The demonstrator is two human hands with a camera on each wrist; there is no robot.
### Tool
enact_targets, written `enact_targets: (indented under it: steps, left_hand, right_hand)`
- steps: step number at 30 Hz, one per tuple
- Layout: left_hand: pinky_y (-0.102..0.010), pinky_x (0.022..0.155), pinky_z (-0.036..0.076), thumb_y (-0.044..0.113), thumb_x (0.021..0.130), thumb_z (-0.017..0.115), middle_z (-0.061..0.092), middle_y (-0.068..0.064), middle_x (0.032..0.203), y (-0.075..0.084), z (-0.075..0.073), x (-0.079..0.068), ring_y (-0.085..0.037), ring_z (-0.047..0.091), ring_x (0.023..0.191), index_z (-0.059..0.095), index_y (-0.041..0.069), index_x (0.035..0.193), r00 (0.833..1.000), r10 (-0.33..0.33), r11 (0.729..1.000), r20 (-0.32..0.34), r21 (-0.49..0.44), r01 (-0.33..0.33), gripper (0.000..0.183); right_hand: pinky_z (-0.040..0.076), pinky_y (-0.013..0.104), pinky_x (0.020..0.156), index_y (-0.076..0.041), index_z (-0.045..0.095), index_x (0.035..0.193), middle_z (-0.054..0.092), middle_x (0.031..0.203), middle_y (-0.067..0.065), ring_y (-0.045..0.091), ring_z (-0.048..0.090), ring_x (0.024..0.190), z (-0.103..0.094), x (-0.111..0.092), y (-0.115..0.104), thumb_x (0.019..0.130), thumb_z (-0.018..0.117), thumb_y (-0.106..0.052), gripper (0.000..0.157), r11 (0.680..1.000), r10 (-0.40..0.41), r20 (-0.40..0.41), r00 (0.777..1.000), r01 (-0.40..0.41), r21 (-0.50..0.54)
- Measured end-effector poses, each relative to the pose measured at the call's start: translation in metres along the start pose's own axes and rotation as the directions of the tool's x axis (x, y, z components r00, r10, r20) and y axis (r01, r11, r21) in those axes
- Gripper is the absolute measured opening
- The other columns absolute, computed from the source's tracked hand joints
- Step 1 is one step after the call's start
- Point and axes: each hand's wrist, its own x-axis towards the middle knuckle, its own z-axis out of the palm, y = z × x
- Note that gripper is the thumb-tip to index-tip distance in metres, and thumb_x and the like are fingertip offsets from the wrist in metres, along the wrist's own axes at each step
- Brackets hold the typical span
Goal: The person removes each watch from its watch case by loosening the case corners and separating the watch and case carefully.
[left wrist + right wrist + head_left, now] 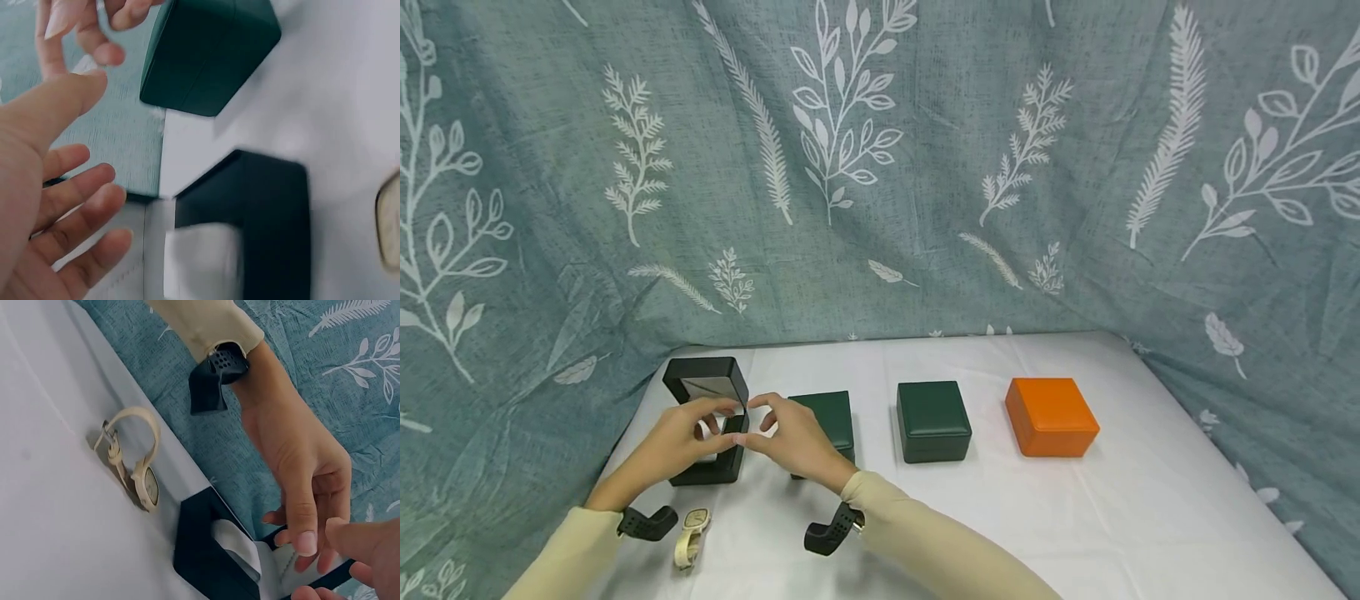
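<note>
A black watch box (706,368) stands with its lid raised at the left of the table in the head view. Inside it sits a white cushion (203,259). My left hand (688,437) hovers over the open box, fingers loosely bent and apart, with nothing visible in them. My right hand (797,437) is at the box's right side, its thumb and forefinger curved with a gap between them. The two hands' fingertips are close together; whether they touch is unclear. A cream-strapped wristwatch (692,537) lies in front of the box, its strap buckled into a loop.
Just right of the black box is a green box (829,414), partly hidden by my right hand. Another green box (933,421) and an orange box (1051,417) stand farther right, lids down. Behind the white-covered table (1000,517) hangs a leaf-patterned curtain (910,233).
</note>
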Motion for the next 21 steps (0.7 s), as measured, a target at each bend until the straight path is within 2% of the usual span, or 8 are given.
enact_targets:
  steps: [5,9,13,17,21]
  left_hand:
    - [-0.027,0.056,0.047,0.033,0.091,0.081,0.067,-0.005,0.093,0.012,0.009,0.004,-0.011,0.055,0.065,0.065,0.004,0.136,0.998,-0.023,1.000,0.054,-0.015,0.024,0.056]
    - [-0.027,0.055,0.045,0.035,0.089,0.083,0.064,-0.001,0.090,0.019,0.014,0.008,-0.011,0.052,0.064,0.064,0.005,0.137,0.997,-0.022,0.999,0.073,-0.023,0.024,0.059]
    - [-0.027,0.058,0.046,0.037,0.087,0.084,0.064,-0.001,0.092,0.024,0.018,0.012,-0.013,0.054,0.069,0.063,0.005,0.138,0.995,-0.026,0.999,0.095,-0.041,0.030,0.064]
    - [-0.027,0.059,0.046,0.040,0.086,0.085,0.065,0.001,0.096,0.029,0.022,0.016,-0.012,0.054,0.068,0.062,0.003,0.138,0.994,-0.021,0.998,0.108,-0.049,0.027,0.068]
    - [-0.026,0.059,0.046,0.041,0.085,0.086,0.066,0.003,0.103,0.034,0.026,0.020,-0.012,0.055,0.069,0.061,0.004,0.140,0.995,-0.022,0.999,0.101,-0.038,0.026,0.071]
  right_hand:
    - [0.047,0.022,0.062,-0.016,0.059,0.141,0.065,0.107,0.004,0.003,0.056,0.068,-0.011,-0.004,0.001,0.095,0.077,-0.036,0.053,0.995,-0.059,0.017,0.998,0.060,-0.082]
    - [0.046,0.020,0.064,-0.015,0.058,0.142,0.063,0.108,0.006,0.002,0.054,0.069,-0.020,-0.008,0.004,0.095,0.076,-0.033,0.053,0.982,-0.103,0.020,0.995,0.105,-0.154]
    - [0.046,0.019,0.064,-0.014,0.058,0.142,0.062,0.108,0.007,0.001,0.053,0.069,-0.029,-0.013,0.010,0.096,0.076,-0.032,0.054,0.974,-0.139,0.012,0.990,0.138,-0.180]
    - [0.048,0.021,0.065,-0.014,0.056,0.144,0.061,0.111,0.009,0.001,0.054,0.069,-0.040,-0.017,0.017,0.096,0.076,-0.032,0.055,0.975,-0.139,0.011,0.990,0.139,-0.175]
    - [0.048,0.026,0.074,-0.016,0.056,0.144,0.062,0.114,0.009,0.001,0.055,0.070,-0.051,-0.020,0.023,0.096,0.076,-0.032,0.055,0.975,-0.129,0.008,0.992,0.129,-0.184]
